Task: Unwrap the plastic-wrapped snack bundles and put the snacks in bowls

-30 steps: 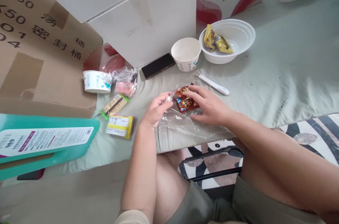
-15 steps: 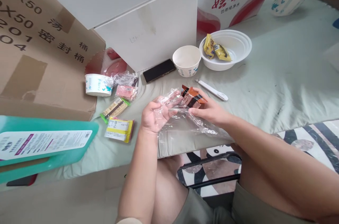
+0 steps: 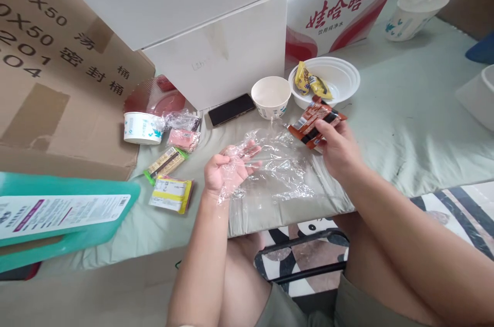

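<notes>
My left hand (image 3: 227, 170) holds a clear plastic bag (image 3: 278, 167), its thumb pinching the film while the other fingers show through it. The crumpled bag spreads to the right over the cloth. In my right hand (image 3: 341, 152) is an orange-brown snack packet (image 3: 314, 120), gripped between thumb and fingers. The packet is apart from the bag's main spread and partly overlaps the front rim of a white plastic bowl (image 3: 349, 80). Two yellow snack packets (image 3: 311, 81) lie in that bowl. A paper cup (image 3: 271, 105) stands just left of it.
A black phone (image 3: 231, 109) lies before the white box (image 3: 224, 64). On the left are another paper cup (image 3: 142, 128), a pink packet (image 3: 183, 139), a green-edged bar (image 3: 165, 164), a yellow-and-white packet (image 3: 172, 194) and a teal jug (image 3: 69, 213). A tilted cup (image 3: 412, 18) stands back right.
My right hand has drawn the orange-brown packet away from the bag, up and right toward the bowl. The bag now hangs from my left hand alone, which has barely moved. The white cutter is hidden.
</notes>
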A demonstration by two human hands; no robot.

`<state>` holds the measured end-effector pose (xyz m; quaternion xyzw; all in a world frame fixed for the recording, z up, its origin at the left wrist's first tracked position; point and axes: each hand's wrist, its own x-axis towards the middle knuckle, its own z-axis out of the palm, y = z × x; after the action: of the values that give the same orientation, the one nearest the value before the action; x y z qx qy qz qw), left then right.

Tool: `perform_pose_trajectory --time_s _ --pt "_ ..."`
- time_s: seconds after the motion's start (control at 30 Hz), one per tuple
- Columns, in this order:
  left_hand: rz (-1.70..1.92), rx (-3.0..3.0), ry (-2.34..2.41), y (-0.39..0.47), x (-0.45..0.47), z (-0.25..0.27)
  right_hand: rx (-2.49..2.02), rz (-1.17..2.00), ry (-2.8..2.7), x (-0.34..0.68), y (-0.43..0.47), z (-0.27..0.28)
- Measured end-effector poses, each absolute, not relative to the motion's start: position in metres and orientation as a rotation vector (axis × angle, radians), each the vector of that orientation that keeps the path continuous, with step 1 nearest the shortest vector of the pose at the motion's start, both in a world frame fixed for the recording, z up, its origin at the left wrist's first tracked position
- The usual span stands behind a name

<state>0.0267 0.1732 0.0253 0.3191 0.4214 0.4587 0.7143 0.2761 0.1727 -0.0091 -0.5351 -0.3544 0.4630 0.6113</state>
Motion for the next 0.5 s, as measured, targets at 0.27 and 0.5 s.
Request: perform_pose_trajectory --time_s 0.27,0.5 --pt "1.022 0.621 0.923 0.174 0.029 0.025 -1.222 0.854 -0.566 0.315 0.218 0.002" --pt "1.046 0.544 0.881 0.175 0.025 0.024 -1.305 0.891 -0.670 0.297 0.204 0.006"
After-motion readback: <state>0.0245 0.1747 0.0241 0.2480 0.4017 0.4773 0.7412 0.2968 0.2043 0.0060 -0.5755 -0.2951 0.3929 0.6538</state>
